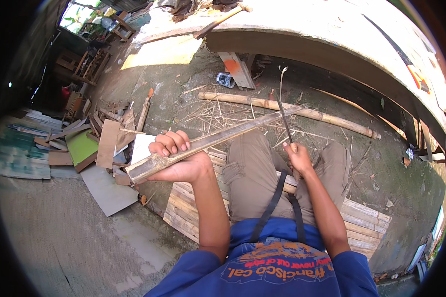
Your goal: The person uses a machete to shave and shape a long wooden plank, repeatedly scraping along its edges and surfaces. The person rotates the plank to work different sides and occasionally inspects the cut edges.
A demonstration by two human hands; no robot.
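Note:
My left hand [176, 158] grips the near end of a long split bamboo strip [228, 132], which slants up to the right above my knee. The fingers wrap round it from below, with their tips over its edge. In my right hand [298, 158] is the handle of a long narrow knife [284, 118], its dark blade pointing away from me. The blade crosses the strip close to its far end and appears to touch it. A thin pale sliver [282, 74] curls up at the blade's far end.
I sit on a bamboo slat bench [183, 210]. A bamboo pole [327, 118] and shavings [213, 116] lie on the ground ahead, near a can [225, 80]. Wood scraps [91, 143] are piled left. On the bright tabletop [302, 17] lie a hammer [220, 21] and a handsaw [399, 52].

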